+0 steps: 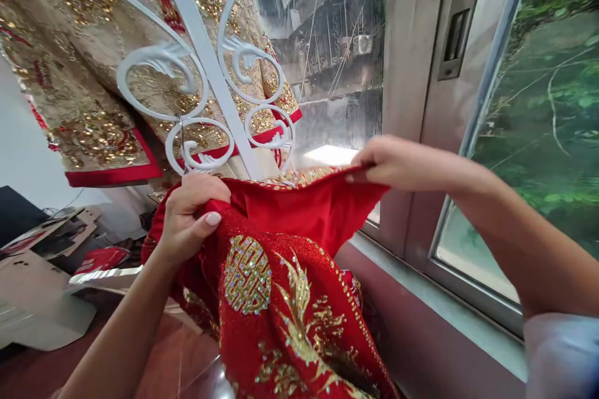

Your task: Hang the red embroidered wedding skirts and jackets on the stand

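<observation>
A red garment (299, 287) with gold sequin embroidery and a round rhinestone medallion (248, 275) hangs in front of me. My left hand (194, 215) is closed around its upper edge at the left, thumb pressed on the cloth. Farther right, my right hand (388, 165) pinches the top edge and stretches it out toward the window, so the plain red inside shows. Just above my left hand, a thin metal hook (182, 137) hangs on a scroll of the white metal rack (206, 56); its lower end is hidden.
Behind the rack hangs a beige garment (93, 87) with gold sequins and red trim. A metal-framed sliding window (412, 75) and its sill (449, 318) run along the right. Cardboard pieces (42, 299) and a red packet (100, 259) lie at the lower left.
</observation>
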`<state>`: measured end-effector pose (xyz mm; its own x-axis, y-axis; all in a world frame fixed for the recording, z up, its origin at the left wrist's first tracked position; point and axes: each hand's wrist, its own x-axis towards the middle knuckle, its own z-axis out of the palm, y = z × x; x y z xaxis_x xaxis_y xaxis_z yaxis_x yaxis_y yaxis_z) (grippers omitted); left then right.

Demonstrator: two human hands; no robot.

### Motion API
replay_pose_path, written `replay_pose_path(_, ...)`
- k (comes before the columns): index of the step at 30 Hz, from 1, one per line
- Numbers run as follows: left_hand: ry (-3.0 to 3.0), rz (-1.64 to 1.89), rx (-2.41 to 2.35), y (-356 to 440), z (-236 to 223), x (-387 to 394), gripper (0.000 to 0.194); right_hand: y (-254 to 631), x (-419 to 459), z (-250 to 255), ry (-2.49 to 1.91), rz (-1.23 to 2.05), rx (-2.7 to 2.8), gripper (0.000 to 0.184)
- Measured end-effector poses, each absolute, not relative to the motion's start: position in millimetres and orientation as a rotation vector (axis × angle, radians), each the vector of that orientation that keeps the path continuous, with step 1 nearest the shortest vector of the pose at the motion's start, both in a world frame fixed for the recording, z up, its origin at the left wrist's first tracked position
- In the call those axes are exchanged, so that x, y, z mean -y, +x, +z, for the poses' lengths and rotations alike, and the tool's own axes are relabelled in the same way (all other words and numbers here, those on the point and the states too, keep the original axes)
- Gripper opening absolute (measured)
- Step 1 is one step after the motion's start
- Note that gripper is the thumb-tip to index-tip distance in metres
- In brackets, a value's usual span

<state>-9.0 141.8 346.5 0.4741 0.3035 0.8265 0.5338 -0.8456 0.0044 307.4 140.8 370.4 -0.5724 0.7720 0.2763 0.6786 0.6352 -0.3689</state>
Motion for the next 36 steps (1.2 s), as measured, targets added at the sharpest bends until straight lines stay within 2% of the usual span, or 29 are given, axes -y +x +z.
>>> replay_pose_path(2, -2.487, -1.301, 0.669, -8.6, 346.5, -140.9, 0.042, 292.6, -129.7, 381.8, -1.139, -0.033, 2.157, 0.021)
replay_pose_path(4, -2.476, -1.304, 0.645, -6.0, 345.8, -141.6, 0.041, 278.9, -129.9, 384.0, -1.126, -0.234, 1.962, 0.023)
replay_pose_path(10, -2.329, -1.204, 0.755, 12.7, 337.7, -151.5, 0.043, 298.4, -168.3, 362.5, -1.419, -0.128, 2.297, 0.020)
replay_pose_path(13, -2.218, -1.177, 0.792, 22.4, 330.6, -160.7, 0.046, 304.6, -177.4, 358.8, -1.371, -0.318, 1.991, 0.025)
replay_pose_path(15, -2.157, -1.164, 0.811, 27.0, 325.4, -167.9, 0.046, 303.9, -185.9, 351.8, -1.311, -0.334, 1.922, 0.027)
replay_pose_path(16, -2.131, -1.145, 0.835, 28.8, 322.9, -171.5, 0.044, 304.7, -191.8, 345.8, -1.304, -0.242, 2.001, 0.025)
replay_pose_path(18, -2.091, -1.093, 0.898, 32.2, 318.6, -178.7, 0.039, 311.2, -204.4, 330.1, -1.223, 0.158, 2.270, 0.024)
replay_pose_path(21, -2.039, -1.083, 0.955, 36.3, 314.5, -187.4, 0.036, 328.1, -216.5, 308.7, -0.934, 0.845, 2.480, 0.036)
replay_pose_path(23, -2.024, -1.114, 0.950, 37.1, 313.3, -190.1, 0.036, 336.4, -217.6, 305.8, -0.946, 0.976, 2.513, 0.029)
replay_pose_path(24, -2.024, -1.131, 0.940, 36.6, 313.2, -190.2, 0.036, 338.2, -216.7, 308.9, -1.045, 0.881, 2.504, 0.020)
replay_pose_path(26, -2.035, -1.170, 0.895, 33.7, 313.8, -187.7, 0.038, 336.3, -214.1, 322.1, -1.223, 0.398, 2.305, 0.005)
replay_pose_path(28, -2.056, -1.227, 0.820, 28.7, 315.6, -182.6, 0.042, 328.6, -213.3, 336.8, -1.192, -0.129, 1.912, 0.019)
replay_pose_path(29, -2.072, -1.256, 0.778, 25.8, 316.9, -179.6, 0.044, 323.8, -214.4, 341.6, -1.128, -0.285, 1.747, 0.027)
replay_pose_path(30, -2.089, -1.284, 0.737, 23.0, 318.2, -176.7, 0.045, 319.3, -216.8, 343.7, -1.067, -0.359, 1.636, 0.034)
replay_pose_path(32, -2.117, -1.325, 0.670, 18.5, 320.7, -172.1, 0.044, 314.2, -224.7, 339.5, -1.026, -0.302, 1.589, 0.040)
replay_pose_path(36, -2.109, -1.328, 0.661, 16.5, 322.0, -169.2, 0.041, 326.3, -237.3, 313.8, -1.184, 0.009, 1.892, 0.024)
